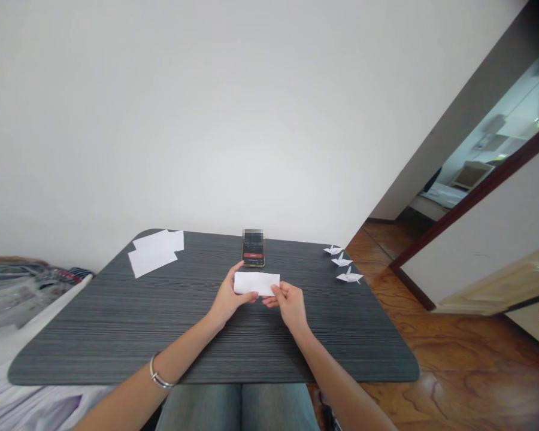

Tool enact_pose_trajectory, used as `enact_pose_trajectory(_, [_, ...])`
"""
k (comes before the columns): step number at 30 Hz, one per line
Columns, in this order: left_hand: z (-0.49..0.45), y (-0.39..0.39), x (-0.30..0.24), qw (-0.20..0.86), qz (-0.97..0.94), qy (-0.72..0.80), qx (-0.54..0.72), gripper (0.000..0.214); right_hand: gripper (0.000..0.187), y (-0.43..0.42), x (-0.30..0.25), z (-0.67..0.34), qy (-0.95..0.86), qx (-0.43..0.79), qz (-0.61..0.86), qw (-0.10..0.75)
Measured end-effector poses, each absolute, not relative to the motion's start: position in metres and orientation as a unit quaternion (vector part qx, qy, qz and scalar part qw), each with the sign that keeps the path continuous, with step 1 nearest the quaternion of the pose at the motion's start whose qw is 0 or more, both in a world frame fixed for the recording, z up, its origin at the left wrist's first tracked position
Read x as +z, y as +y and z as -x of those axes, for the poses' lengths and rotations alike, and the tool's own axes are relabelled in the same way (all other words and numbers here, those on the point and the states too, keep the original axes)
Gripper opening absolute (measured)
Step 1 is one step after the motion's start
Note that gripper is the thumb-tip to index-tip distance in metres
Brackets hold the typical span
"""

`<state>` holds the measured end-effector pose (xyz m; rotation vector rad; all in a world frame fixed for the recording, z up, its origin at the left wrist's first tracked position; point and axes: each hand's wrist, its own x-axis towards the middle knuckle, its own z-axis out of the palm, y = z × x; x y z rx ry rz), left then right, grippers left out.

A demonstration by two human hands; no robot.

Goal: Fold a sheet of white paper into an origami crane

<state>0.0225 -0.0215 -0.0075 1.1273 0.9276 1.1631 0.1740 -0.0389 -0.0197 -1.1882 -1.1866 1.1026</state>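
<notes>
A folded white paper rectangle (257,282) is held just above the dark grey striped table (117,323), near its middle. My left hand (228,299) pinches the paper's lower left edge, thumb on top. My right hand (290,302) pinches its lower right edge. A silver bracelet (158,376) sits on my left wrist. Just beyond the paper lies a black phone (253,248) with its screen lit.
Two loose white sheets (155,251) lie at the table's far left corner. Three folded white paper cranes (342,263) stand along the far right edge. A cluttered bed (13,293) is to the left, wooden floor (467,371) and an open doorway to the right.
</notes>
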Motion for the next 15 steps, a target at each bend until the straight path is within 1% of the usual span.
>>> enact_pose_trajectory(6, [-0.0231,-0.0218,-0.0055,0.560,-0.508,0.408,0.512,0.079,0.037,-0.0389,-0.0185,-0.1735,-0.504,0.460,0.499,0.534])
enact_pose_trajectory(15, [-0.0174,-0.0166,-0.0084,0.630,-0.464,0.366,0.504,0.087,0.038,-0.0368,-0.0170,-0.1768,-0.489,0.446,0.515,0.545])
